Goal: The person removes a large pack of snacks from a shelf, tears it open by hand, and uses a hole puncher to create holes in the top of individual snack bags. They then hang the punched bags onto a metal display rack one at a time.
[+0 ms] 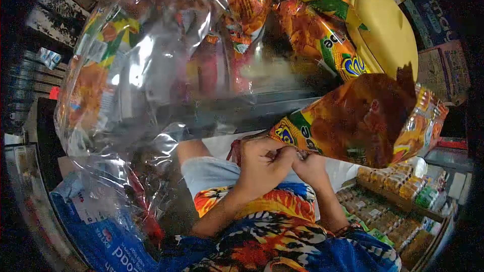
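Both hands are working close together low in the head view, pinched onto the bottom edge of an orange snack packet (363, 121). Left hand (262, 163) is curling nearly shut, fingers folded in and gripping the packet's lower left corner by the green and yellow print. Right hand (311, 167) is touching the left, fingers closed tight on the same edge just beside it. The snack packet is rising up and to the right of the hands, tilted, its far end crinkling near the right side.

Up and left of the hands a big clear plastic bag (151, 70) is hanging, filled with more orange packets, glare on its film. Above the hands, further back, more snack packs (322, 40) are hanging in a cluster, and a yellow plastic lid-like thing (383, 30) is sitting just right of those. Below right of the hands a tray of small wrapped sweets (393, 206) is lying in rows. Below left, a blue printed bag (111, 247) is sitting under the clear bag. Forearms are crossing a bright patterned garment (282, 231) right under the hands.
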`<action>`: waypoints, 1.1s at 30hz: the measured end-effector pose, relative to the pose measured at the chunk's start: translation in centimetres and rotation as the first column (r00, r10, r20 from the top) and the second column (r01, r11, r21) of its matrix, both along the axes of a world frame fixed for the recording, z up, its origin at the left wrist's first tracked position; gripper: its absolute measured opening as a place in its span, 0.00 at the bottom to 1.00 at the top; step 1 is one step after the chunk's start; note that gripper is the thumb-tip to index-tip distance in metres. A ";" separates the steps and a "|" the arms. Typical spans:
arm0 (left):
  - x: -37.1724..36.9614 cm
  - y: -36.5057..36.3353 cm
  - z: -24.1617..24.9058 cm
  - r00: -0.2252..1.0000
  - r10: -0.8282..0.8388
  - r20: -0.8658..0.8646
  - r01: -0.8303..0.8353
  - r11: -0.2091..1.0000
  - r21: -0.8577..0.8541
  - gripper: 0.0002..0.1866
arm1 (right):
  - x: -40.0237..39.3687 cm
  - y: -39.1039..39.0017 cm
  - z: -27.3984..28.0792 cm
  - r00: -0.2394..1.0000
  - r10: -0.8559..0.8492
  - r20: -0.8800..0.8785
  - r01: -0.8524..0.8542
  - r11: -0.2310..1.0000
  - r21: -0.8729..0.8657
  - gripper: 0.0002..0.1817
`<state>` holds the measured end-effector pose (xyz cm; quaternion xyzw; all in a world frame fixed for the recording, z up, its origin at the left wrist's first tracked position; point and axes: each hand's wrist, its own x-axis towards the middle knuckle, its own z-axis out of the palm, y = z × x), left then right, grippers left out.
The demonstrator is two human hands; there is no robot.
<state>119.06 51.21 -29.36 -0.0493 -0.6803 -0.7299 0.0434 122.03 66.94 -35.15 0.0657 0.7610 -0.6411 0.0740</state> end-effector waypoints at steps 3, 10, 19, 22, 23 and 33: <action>-0.2 0.0 0.3 0.999 0.001 0.051 0.000 1.000 -0.010 0.06 | -0.5 -0.7 2.3 0.959 0.207 -0.195 -0.124 0.922 0.368 0.15; 0.1 -0.4 0.9 0.995 -0.055 0.080 0.056 0.998 -0.014 0.06 | -0.7 -2.1 4.3 0.927 0.117 -0.356 0.027 0.927 0.374 0.08; 1.3 0.3 2.9 0.992 -0.115 -0.049 0.115 0.993 0.006 0.13 | 1.5 -1.9 5.6 0.952 0.050 -0.301 0.014 0.978 0.209 0.07; 1.8 0.6 3.3 0.991 -0.129 -0.040 0.131 0.990 0.049 0.14 | 2.2 -1.5 5.6 0.949 0.027 -0.313 0.039 0.978 0.204 0.06; 2.0 0.6 3.6 0.991 -0.131 -0.038 0.134 0.988 0.081 0.15 | 2.4 -1.4 5.6 0.958 0.011 -0.287 0.048 0.979 0.200 0.06; 2.7 0.3 4.5 0.988 -0.116 -0.102 0.123 0.990 0.063 0.16 | 3.1 -1.5 6.6 0.947 -0.011 -0.322 0.100 0.960 0.262 0.07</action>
